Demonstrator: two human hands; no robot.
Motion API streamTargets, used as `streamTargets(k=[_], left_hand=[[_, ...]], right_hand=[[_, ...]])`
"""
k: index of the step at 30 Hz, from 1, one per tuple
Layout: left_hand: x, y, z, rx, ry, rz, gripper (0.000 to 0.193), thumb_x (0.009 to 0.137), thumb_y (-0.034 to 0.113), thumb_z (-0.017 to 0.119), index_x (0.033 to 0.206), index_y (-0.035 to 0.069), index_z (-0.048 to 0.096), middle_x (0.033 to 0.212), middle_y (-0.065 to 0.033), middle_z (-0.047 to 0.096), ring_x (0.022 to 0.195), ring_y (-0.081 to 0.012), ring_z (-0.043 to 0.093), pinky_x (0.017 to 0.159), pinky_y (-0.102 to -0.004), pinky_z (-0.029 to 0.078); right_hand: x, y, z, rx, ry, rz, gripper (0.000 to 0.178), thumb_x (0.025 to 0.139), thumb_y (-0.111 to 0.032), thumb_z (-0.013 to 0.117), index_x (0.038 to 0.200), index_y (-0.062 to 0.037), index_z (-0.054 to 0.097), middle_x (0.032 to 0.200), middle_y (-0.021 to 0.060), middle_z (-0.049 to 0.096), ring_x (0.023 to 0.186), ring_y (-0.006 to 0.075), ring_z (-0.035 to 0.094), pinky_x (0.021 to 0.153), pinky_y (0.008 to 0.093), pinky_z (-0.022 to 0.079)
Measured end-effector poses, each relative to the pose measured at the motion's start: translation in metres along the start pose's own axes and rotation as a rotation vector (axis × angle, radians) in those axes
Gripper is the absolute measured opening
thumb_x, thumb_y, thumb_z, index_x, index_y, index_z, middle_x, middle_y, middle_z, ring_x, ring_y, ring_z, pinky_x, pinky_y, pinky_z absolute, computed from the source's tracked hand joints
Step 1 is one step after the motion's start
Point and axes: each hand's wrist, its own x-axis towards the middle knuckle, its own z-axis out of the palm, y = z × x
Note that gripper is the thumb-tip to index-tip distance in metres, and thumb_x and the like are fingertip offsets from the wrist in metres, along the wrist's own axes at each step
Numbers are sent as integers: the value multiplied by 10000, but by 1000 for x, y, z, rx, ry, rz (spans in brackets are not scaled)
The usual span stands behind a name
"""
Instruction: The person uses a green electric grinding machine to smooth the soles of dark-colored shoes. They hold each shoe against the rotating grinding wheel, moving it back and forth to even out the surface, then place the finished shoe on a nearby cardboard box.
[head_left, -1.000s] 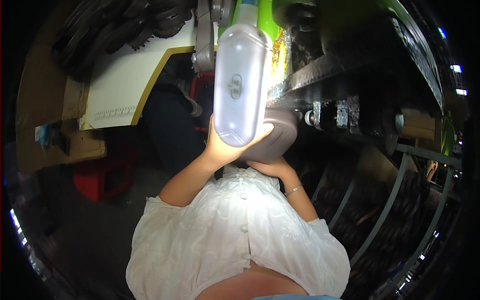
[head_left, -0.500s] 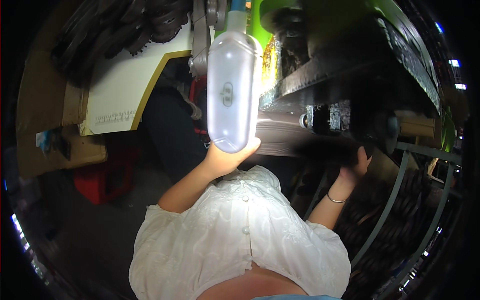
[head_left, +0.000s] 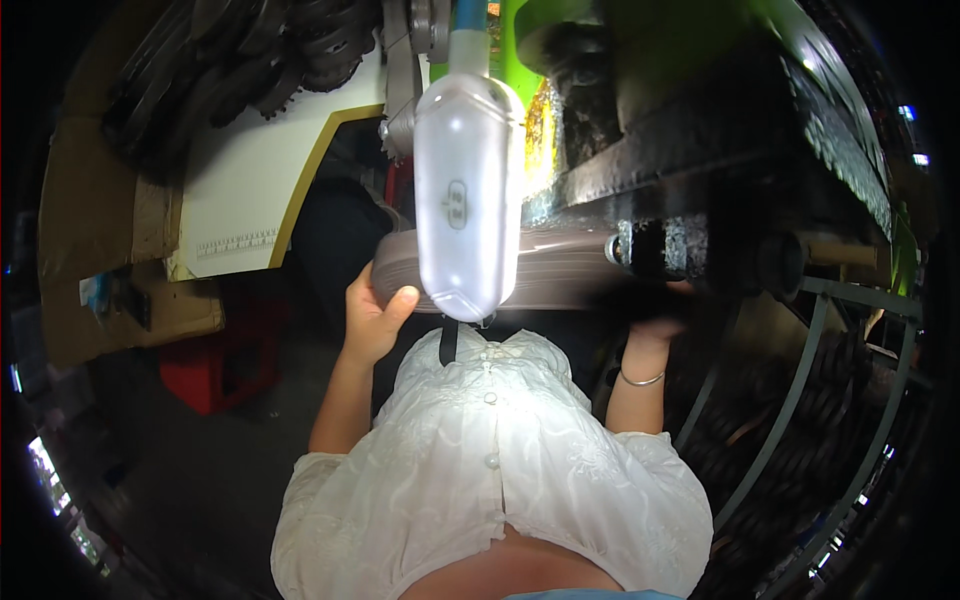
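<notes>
My left hand grips the rounded left end of a long grey-brown piece with fine ridges along its side, which looks like a shoe sole. Its thumb lies along the near edge, and the other fingers are hidden behind. A bright, pale elongated lamp blocks the view of the piece's middle. My right hand, below a bangle, is at the piece's dark right end, next to a black machine part. Blur and shadow hide its fingers, so its hold cannot be made out.
A dark machine body fills the upper right. At left stands a white board with a yellow edge, dark soles heaped above it. Cardboard and a red stool are below. A green metal rack with dark pieces stands right.
My left hand has moved left from behind the lamp's lower end, and the piece's rounded left end now shows. My right hand has moved left and slightly down.
</notes>
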Motion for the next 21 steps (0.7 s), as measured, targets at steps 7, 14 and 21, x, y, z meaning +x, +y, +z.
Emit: streamTargets(k=[7, 14, 21], left_hand=[[-21, -17, -51, -32, 62, -48, 427, 773, 238, 637, 1087, -30, 529, 1007, -66, 584, 917, -130, 534, 842, -279, 406], [-36, -35, -88, 10, -10, -252, 631, 717, 246, 706, 1211, -27, 422, 1118, -75, 524, 1033, -167, 501, 906, -313, 381], [-12, -56, -30, 391, -419, -395, 488, 693, 140, 740, 1103, -30, 537, 998, -91, 614, 881, -174, 590, 813, -298, 458]], right_hand=[[-10, 34, 20, 7, 17, 167, 443, 635, -76, 474, 1057, 61, 460, 966, 149, 557, 870, 208, 558, 801, 291, 441], [-17, 47, 53, -190, -148, 148, 492, 637, -20, 528, 1116, 52, 440, 960, 74, 549, 842, 128, 539, 787, 236, 430], [10, 23, 79, -509, -474, 169, 445, 654, 36, 652, 1070, 31, 496, 954, 79, 594, 862, 150, 579, 774, 266, 458]])
